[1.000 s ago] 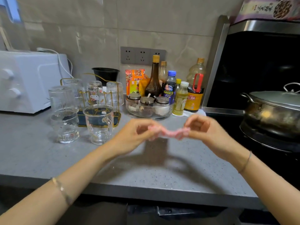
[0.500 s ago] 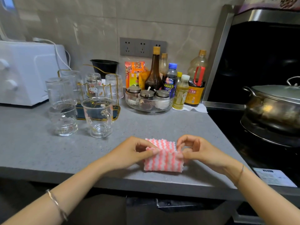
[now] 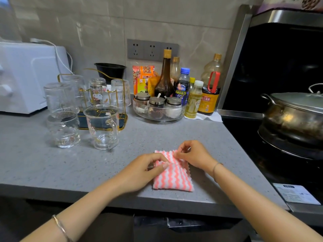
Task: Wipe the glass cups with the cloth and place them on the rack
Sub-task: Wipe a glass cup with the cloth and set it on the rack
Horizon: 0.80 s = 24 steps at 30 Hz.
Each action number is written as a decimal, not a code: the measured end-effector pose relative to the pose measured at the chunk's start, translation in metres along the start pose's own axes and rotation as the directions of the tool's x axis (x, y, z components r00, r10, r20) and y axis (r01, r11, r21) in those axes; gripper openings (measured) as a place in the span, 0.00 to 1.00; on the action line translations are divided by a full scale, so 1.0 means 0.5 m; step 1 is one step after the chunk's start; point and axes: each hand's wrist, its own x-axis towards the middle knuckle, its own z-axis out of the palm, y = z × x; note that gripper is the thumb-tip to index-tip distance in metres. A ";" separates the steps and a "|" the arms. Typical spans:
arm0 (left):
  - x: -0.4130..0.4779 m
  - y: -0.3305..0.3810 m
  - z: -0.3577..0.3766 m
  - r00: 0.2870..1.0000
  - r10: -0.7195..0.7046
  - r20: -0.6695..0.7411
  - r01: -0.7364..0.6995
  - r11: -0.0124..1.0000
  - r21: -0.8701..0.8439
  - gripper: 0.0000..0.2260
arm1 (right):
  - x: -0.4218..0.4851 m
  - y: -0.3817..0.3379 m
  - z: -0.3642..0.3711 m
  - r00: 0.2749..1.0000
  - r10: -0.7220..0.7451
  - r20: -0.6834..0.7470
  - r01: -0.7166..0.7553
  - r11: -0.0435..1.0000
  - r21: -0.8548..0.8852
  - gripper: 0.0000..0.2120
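A grey kitchen counter is running along a tiled wall, with a stove to the right. The pink-and-white striped cloth is lying folded near the counter's front edge. The left hand is pinching its upper left edge and the right hand is pinching its top edge, fingers curled on the fabric. Well apart to the left, a handled cup and a stacked pair are standing just in front of the gold wire rack. The rack is holding upturned glasses, perhaps four, though the clear glass is making them hard to count. The step looks like readying the cloth. It is worth bunching it into a pad that fits inside a cup.
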 end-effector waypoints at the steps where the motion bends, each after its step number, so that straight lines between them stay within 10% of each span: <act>1: -0.003 0.002 0.000 1.000 0.009 0.005 -0.009 1.000 -0.022 0.05 | -0.002 -0.003 -0.001 1.000 -0.002 -0.023 0.002 1.000 0.017 0.07; 15: -0.032 0.059 0.008 0.978 0.032 0.206 -0.019 0.998 -0.065 0.06 | 0.008 0.024 -0.006 0.981 0.084 -0.174 -0.108 0.985 -0.134 0.11; 24: 0.037 0.019 0.013 0.990 -0.139 -0.027 0.140 0.934 0.328 0.20 | -0.014 0.030 -0.023 0.991 0.073 -0.114 -0.089 0.985 -0.149 0.12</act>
